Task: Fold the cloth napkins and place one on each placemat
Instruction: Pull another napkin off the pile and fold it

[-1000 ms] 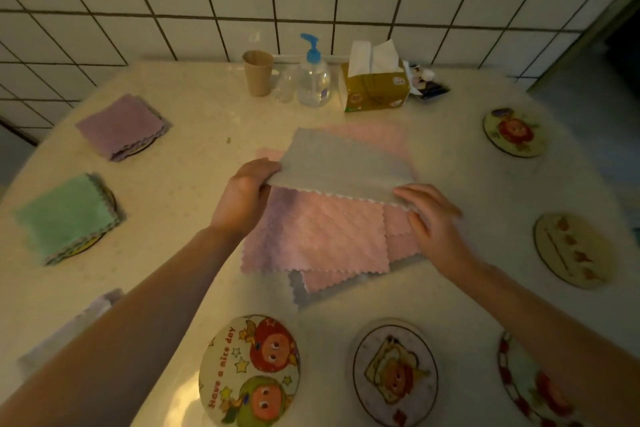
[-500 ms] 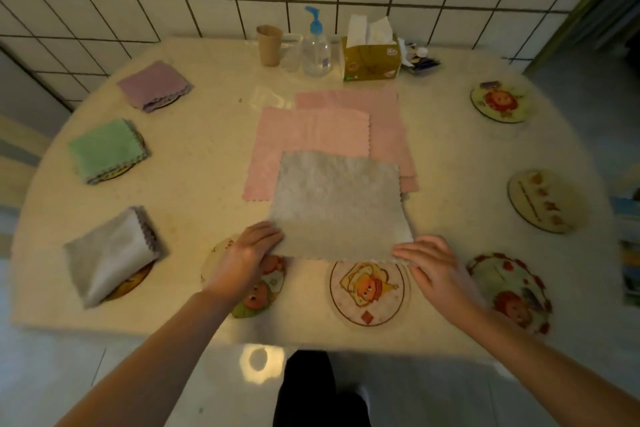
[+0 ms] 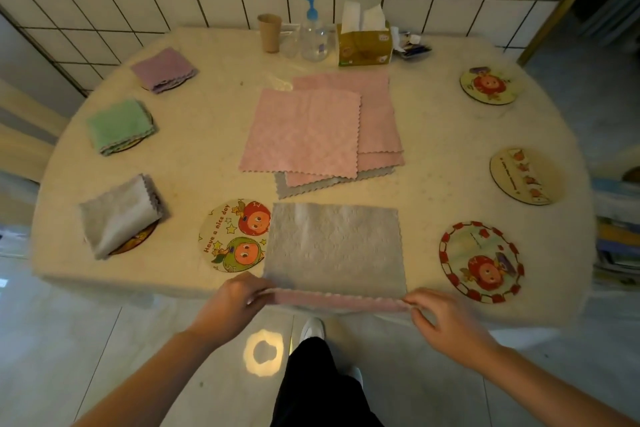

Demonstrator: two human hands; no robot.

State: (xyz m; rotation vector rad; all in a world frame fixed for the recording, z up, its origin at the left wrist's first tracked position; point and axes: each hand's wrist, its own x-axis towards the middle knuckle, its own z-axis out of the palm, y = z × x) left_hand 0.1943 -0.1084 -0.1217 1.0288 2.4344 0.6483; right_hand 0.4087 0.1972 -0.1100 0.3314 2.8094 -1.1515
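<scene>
A grey napkin (image 3: 334,248) with a pink underside lies spread flat at the table's near edge, covering a placemat and part of the "Have a nice day" placemat (image 3: 232,236). My left hand (image 3: 235,302) pinches its near left corner and my right hand (image 3: 446,322) pinches its near right corner, both at the table's edge. A stack of unfolded pink napkins (image 3: 308,132) with a grey one beneath lies mid-table. Folded purple napkin (image 3: 162,69), green napkin (image 3: 119,125) and grey napkin (image 3: 119,215) each sit on a placemat at the left.
Three bare round placemats sit at the right: one near (image 3: 481,262), one middle (image 3: 524,177), one far (image 3: 488,85). A paper cup (image 3: 269,32), pump bottle (image 3: 313,35) and tissue box (image 3: 365,42) stand at the back by the tiled wall. The table edge is right at my hands.
I lifted the grey napkin off the pink stack, drew it toward me and laid it flat at the near edge. The view has pulled back.
</scene>
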